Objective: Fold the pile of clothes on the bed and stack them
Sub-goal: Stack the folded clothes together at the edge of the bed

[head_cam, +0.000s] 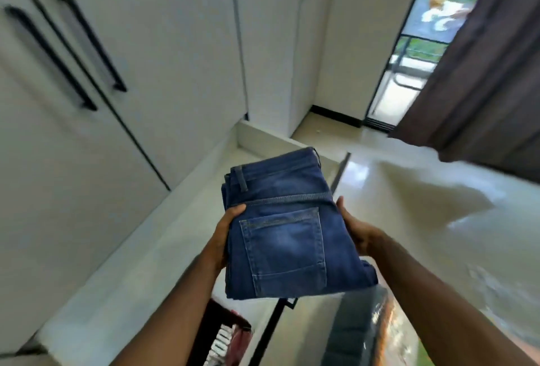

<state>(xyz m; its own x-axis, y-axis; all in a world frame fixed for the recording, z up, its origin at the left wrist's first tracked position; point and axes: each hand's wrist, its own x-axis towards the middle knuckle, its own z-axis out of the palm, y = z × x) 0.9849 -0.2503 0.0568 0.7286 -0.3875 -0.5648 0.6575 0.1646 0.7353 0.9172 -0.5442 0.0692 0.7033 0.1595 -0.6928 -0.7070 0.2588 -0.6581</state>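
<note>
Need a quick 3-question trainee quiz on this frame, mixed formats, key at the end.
1. True or false: the folded jeans rest on the bed.
2. Which hand's thumb lies on top of the denim? A) left hand B) right hand C) neither
3. Fill in: the jeans' upward face shows a back ____.

Key: 1 false, they are held in the air between both hands. 2 A. 3 pocket.

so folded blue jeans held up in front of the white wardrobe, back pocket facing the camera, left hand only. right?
Not left hand only. The head view shows both hands on the folded blue jeans: left hand grips one side, right hand the other. Back pocket up, white wardrobe behind: correct.
</note>
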